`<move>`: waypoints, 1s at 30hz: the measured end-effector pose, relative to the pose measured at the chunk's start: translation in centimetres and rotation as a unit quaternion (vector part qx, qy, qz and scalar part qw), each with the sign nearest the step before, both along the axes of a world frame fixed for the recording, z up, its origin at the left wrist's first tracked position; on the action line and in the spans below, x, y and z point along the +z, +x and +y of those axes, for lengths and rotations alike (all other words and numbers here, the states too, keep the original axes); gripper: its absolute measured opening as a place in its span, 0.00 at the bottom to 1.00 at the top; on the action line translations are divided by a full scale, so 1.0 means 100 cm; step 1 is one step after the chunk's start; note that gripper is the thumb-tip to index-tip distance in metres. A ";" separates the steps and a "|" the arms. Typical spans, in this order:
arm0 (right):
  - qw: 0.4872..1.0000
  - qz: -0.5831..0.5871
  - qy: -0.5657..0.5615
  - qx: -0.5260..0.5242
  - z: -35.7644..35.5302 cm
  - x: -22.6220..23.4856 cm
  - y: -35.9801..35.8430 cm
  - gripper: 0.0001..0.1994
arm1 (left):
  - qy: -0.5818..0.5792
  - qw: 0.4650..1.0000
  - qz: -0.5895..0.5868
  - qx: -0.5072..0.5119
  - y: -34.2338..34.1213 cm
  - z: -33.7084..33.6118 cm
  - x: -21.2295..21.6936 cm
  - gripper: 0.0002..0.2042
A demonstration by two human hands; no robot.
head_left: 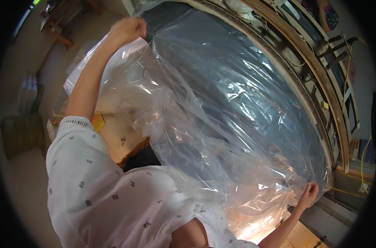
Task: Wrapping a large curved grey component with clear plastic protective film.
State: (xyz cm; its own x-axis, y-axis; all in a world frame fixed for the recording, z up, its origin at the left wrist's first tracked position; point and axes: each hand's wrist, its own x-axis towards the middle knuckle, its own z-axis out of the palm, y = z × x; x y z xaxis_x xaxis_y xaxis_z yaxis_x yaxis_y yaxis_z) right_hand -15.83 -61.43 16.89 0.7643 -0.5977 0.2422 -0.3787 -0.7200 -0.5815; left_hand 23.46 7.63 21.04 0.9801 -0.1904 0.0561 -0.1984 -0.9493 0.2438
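A large clear plastic sheet (221,95) stretches across a long dark surface (175,12) in front of me, wrinkled and shiny. My left hand (129,30), slightly blurred, is closed at the sheet's far left corner, with loose plastic hanging below it. At the lower right, my right hand (309,194) pinches the sheet near its right end, arm stretched out. Between the two hands the near part of the plastic bunches in folds toward my body. What lies under the folds is mostly hidden.
A wooden rail (316,62) and frame with cords run along the far side. A pale wooden board (120,140) lies near my left arm. Yellow cords (347,78) hang at the right. A green-brown padded seat (22,134) and a wooden table (68,16) stand at the left.
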 end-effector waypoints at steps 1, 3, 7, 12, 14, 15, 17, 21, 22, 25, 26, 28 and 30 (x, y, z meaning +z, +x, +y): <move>1.000 -0.005 -0.008 0.001 0.000 -0.003 -0.002 0.05 | -0.004 0.988 -0.142 0.058 0.016 -0.013 0.003 0.13; 1.000 -0.012 -0.017 0.005 0.000 -0.006 -0.001 0.05 | -0.174 0.978 -0.119 -0.002 0.037 -0.055 0.003 0.19; 1.000 -0.002 -0.017 0.002 0.007 -0.004 0.008 0.04 | -0.138 0.973 -0.185 -0.007 0.071 -0.108 -0.029 0.19; 0.998 0.030 -0.052 -0.015 0.031 0.009 0.015 0.03 | -0.080 0.980 -0.169 0.074 0.095 -0.111 -0.050 0.29; 0.997 0.004 -0.074 0.004 0.035 0.012 0.015 0.04 | -0.087 0.987 -0.111 0.076 0.106 -0.108 -0.049 0.27; 0.997 0.006 -0.075 0.004 0.038 0.013 0.015 0.04 | -0.087 0.987 -0.110 0.076 0.110 -0.107 -0.050 0.27; 0.999 -0.008 -0.033 -0.016 0.043 0.013 0.016 0.04 | -0.173 0.984 -0.003 0.047 0.117 -0.104 -0.048 0.24; 0.999 -0.006 -0.036 -0.010 0.047 0.015 0.014 0.05 | -0.308 0.950 -0.021 0.038 0.127 -0.099 -0.060 0.17; 1.000 0.002 -0.022 -0.015 0.051 0.016 0.012 0.05 | -0.417 0.909 0.002 -0.002 0.122 -0.100 -0.054 0.15; 1.000 0.003 -0.013 -0.011 0.057 0.020 0.006 0.04 | -0.543 0.838 0.038 -0.027 0.104 -0.103 -0.029 0.14; 1.000 0.002 -0.019 0.000 0.057 0.021 0.004 0.03 | -0.567 0.822 0.052 -0.008 0.096 -0.103 -0.019 0.13; 0.999 0.004 -0.032 0.005 0.061 0.024 0.001 0.03 | -0.593 0.801 0.068 -0.033 0.080 -0.100 0.003 0.14; 0.999 0.003 -0.047 0.011 0.060 0.025 0.000 0.03 | -0.619 0.779 0.081 -0.061 0.071 -0.096 0.020 0.15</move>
State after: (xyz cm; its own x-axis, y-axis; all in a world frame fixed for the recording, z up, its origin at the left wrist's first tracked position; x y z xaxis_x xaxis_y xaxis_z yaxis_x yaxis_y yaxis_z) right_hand -15.88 -55.39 19.39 0.7790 -0.5553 0.2912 -0.3650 -0.7793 -0.5094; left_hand 30.56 -1.92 23.03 0.9725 -0.1806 0.1473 -0.1394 0.0560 0.9887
